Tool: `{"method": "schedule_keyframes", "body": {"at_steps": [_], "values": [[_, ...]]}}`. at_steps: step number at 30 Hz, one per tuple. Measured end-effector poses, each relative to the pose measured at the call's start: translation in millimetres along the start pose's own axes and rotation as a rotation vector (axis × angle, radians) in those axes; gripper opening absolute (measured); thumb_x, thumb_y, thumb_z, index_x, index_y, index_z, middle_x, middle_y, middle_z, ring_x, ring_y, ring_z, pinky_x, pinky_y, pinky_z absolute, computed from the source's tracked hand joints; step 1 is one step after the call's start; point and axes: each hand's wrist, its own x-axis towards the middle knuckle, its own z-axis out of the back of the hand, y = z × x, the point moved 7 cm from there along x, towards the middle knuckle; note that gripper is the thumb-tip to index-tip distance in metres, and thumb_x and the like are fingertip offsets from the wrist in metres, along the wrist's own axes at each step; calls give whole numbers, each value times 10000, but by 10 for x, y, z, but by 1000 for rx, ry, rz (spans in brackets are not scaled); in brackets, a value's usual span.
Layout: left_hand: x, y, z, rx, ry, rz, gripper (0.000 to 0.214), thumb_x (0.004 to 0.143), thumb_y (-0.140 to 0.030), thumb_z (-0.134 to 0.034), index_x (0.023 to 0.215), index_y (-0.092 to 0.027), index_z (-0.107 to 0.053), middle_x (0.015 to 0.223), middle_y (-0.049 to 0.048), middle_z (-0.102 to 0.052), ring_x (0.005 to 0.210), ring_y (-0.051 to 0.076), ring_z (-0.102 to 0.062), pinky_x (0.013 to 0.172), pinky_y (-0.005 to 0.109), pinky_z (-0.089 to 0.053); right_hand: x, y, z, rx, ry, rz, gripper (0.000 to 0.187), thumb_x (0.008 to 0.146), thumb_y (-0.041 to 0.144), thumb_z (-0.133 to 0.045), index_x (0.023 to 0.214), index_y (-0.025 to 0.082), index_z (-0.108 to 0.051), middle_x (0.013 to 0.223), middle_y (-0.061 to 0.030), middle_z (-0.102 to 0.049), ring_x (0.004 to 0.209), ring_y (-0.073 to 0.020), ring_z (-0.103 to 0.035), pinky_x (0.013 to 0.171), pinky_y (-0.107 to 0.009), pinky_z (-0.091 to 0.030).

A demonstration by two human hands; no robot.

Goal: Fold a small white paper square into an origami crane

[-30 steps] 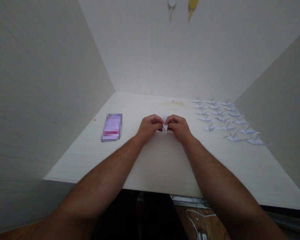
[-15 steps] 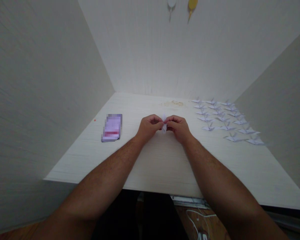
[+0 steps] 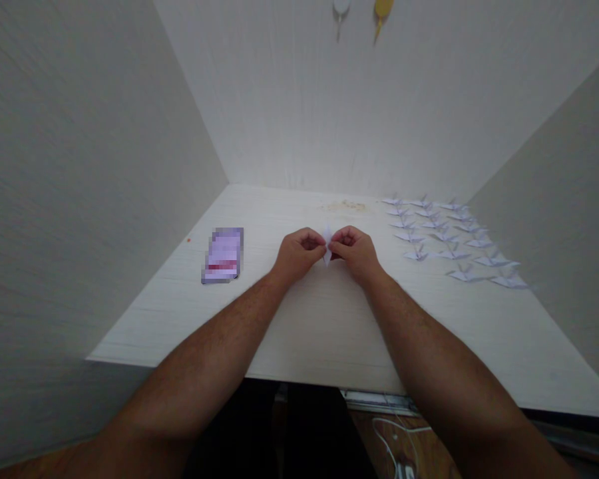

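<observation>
Between my two hands, over the middle of the white table, is a small piece of folded white paper [image 3: 328, 257], narrow and pointed toward me. My left hand [image 3: 300, 253] pinches its left side between thumb and fingers. From the right, my right hand [image 3: 353, 253] pinches the opposite side the same way. The fingertips cover part of the paper, so its finer folds cannot be made out. Several folded white paper cranes [image 3: 452, 255] stand in rows on the table to the right of my right hand.
A pixelated purple flat object [image 3: 223, 256] lies on the table [image 3: 324, 332] at left. Walls enclose the back and both sides. A white hook [image 3: 341, 8] and a yellow hook [image 3: 382, 9] are on the back wall. A white cable [image 3: 397, 426] runs on the floor below.
My fingertips have moved slightly apart, and the folded paper between them looks flatter and more diamond-shaped. Both hands remain in nearly the same place.
</observation>
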Motion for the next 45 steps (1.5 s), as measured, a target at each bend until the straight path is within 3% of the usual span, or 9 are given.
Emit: {"method": "schedule_keyframes", "body": {"at_steps": [10,17,22,26,33,39,45], "values": [[-3,-47,37,-20,-56,30,241,603,-151,-743,729,-178,-540,642,-29,-619,564,77,-543,539,203,-400,15,-13,-9,-30,22,17,271,612,259,-747,762,216,-525,581,67,-606,517,-111,-596,549,-266,-516],[-14,-6,57,-51,-96,85,293,574,-144,-753,733,-184,-511,630,-41,-623,542,78,-543,529,202,-400,28,15,-2,-105,-38,91,312,616,265,-723,741,237,-439,628,68,-598,558,-115,-578,570,-274,-497],[-6,56,70,-63,-125,111,327,595,-192,-773,891,-167,-634,671,-18,-677,594,100,-601,596,226,-459,-46,152,28,-397,-158,263,129,711,257,-687,708,223,-563,665,28,-615,641,-138,-572,627,-290,-474],[-7,64,60,-71,-118,106,282,583,-242,-807,822,-155,-685,730,14,-707,664,123,-644,664,259,-506,-76,200,12,-509,-160,334,40,771,254,-644,758,233,-676,746,5,-692,694,-156,-608,679,-310,-489],[-14,1,56,-70,-109,60,156,686,-232,-725,827,-168,-732,659,6,-689,620,119,-622,635,265,-510,-94,207,-18,-395,-117,272,97,764,296,-674,784,219,-728,753,-20,-735,653,-152,-647,662,-311,-522],[-6,-53,89,5,-150,-2,219,644,-199,-760,857,-173,-719,753,9,-702,678,111,-625,662,250,-504,-69,145,28,-274,-156,146,118,677,280,-724,736,193,-670,644,-6,-687,568,-138,-622,579,-285,-501],[6,27,50,-85,-72,120,144,632,-205,-748,736,-161,-660,615,-15,-648,554,96,-571,559,236,-448,-60,94,8,-188,-91,58,142,652,280,-739,700,188,-642,556,10,-650,501,-131,-609,509,-261,-486]]}}
